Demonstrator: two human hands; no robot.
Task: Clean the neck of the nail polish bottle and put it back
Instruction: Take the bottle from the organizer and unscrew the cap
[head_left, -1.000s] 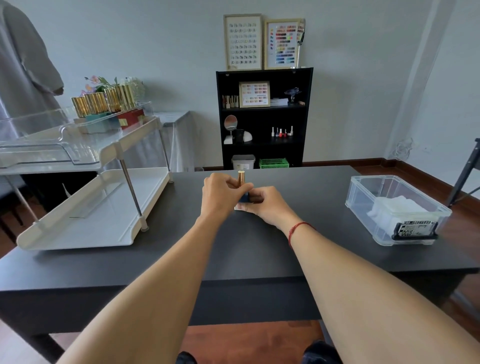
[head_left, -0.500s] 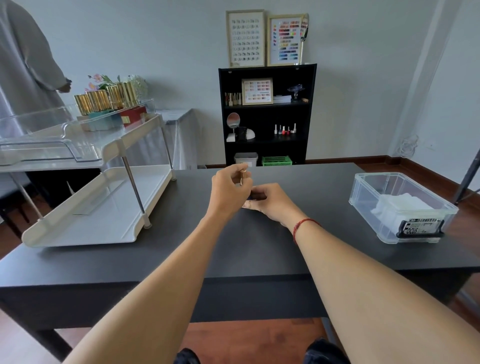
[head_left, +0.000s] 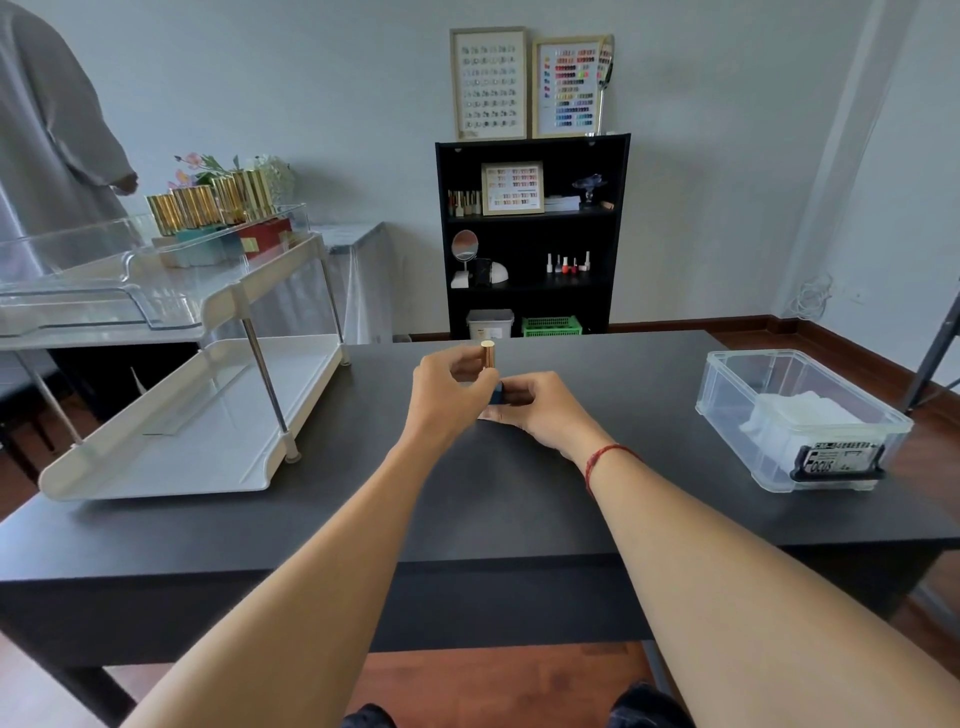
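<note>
Fingers of the left hand (head_left: 445, 396) pinch the gold cap (head_left: 488, 355), the right hand (head_left: 540, 410) grips the bottle (head_left: 497, 397) on the table (head_left: 571, 512); whether the neck is cleaned is unclear, and putting it back remains.

A two-tier rack (head_left: 156, 487) and clear bin (head_left: 727, 400) stand on the dark table (head_left: 519, 509).

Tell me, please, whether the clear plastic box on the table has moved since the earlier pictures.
No. The clear plastic box still sits near the right end of the black table, equally close to its front edge.
</note>
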